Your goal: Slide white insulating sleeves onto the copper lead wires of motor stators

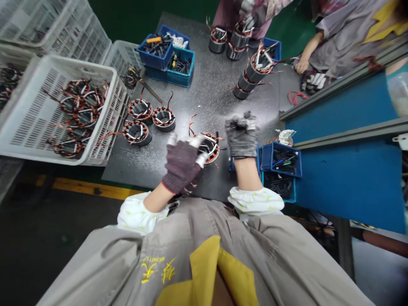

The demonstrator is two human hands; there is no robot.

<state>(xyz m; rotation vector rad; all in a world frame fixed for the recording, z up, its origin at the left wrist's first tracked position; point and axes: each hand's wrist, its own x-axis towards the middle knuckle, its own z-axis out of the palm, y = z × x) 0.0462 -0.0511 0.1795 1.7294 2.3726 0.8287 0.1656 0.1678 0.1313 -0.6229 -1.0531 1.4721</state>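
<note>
Motor coil [216, 146] on the table [204, 91], at the person's left hand [182, 165].
Thumb and fingers [198, 140] stand apart against it, grip unclear; the right hand [241, 135] is curled and blurred, its hold impossible to tell. Probably heavy and stiff, with easily bent wires [190, 124], the coil is best held around its outside.

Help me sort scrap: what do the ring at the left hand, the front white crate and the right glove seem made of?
Ring: probably a dark metal core, with orange-brown wire loops suggesting copper; blur leaves the finish open.
Crate: likely matte moulded plastic, judging by its slotted walls.
Right glove: seemingly dull knitted fabric, from its mottled grey streaks; fibre unclear.
</note>
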